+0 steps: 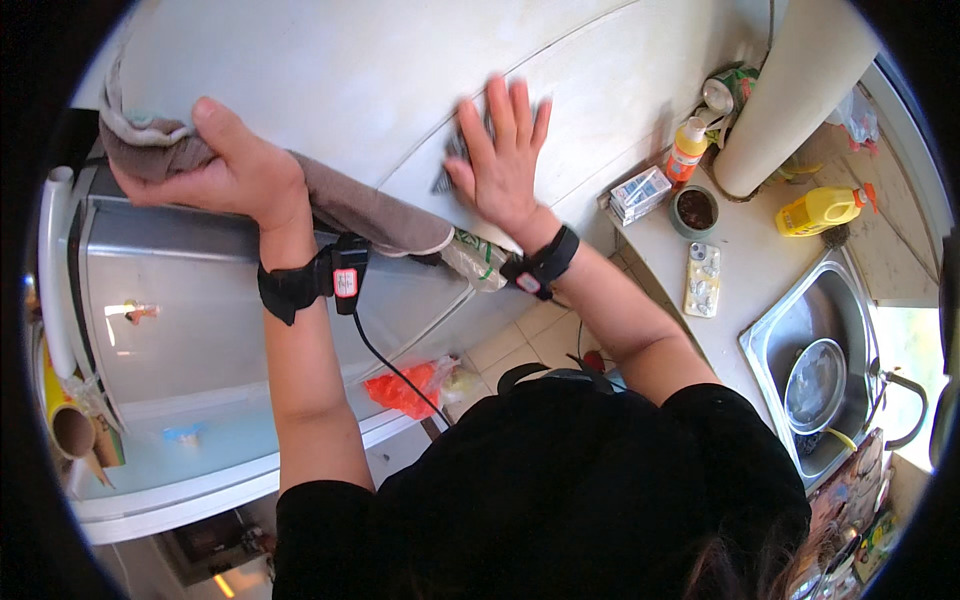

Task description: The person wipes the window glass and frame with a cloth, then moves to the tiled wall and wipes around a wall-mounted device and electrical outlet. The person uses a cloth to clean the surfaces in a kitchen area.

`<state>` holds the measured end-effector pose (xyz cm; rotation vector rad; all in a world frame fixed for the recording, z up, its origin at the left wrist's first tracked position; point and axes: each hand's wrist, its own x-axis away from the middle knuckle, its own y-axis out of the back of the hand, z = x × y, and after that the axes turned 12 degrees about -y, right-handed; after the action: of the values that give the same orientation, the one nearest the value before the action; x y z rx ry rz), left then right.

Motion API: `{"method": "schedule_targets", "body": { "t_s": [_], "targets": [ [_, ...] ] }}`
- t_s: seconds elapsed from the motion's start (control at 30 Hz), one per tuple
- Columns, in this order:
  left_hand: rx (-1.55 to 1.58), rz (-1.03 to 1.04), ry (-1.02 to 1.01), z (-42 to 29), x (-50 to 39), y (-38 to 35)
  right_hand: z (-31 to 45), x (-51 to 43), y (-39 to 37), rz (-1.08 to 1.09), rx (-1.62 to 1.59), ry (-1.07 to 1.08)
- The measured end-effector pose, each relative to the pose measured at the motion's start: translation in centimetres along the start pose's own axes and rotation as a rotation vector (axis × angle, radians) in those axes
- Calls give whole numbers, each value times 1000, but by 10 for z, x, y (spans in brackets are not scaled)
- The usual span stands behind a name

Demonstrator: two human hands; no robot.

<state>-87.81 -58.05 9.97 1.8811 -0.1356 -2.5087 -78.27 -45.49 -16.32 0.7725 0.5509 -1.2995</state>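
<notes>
At the upper left, my left hand (225, 172) grips a rolled grey-brown cloth (367, 210) along the top of a silver appliance, apparently a refrigerator (180, 300). A clear plastic bag with green print (476, 259) lies at the cloth's right end. My right hand (506, 157) is spread against the white tiled wall (360, 67), its palm over a dark striped cloth (455, 154) that is partly hidden beneath it. Both wrists wear black straps with small devices.
On the counter (739, 337) at the right are an orange bottle (684, 154), a small pot (694, 211), a phone (702, 280), a yellow jug (817, 211) and a steel sink (776, 330). A red plastic bag (409, 388) hangs beside the appliance. A large pipe (795, 90) stands in the corner.
</notes>
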Motion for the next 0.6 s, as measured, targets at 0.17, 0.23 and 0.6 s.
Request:
{"method": "schedule_targets", "body": {
  "t_s": [0.17, 0.23, 0.6],
  "targets": [
    [-22, 1, -27, -2, -1, 0, -22, 128, -14, 63, -75, -151],
    [-23, -10, -17, -1, -1, 0, -22, 138, -15, 141, -101, -275],
    [13, 15, -30, 5, 1, 2, -5, 133, -34, 137, -100, -182]
  ]
}}
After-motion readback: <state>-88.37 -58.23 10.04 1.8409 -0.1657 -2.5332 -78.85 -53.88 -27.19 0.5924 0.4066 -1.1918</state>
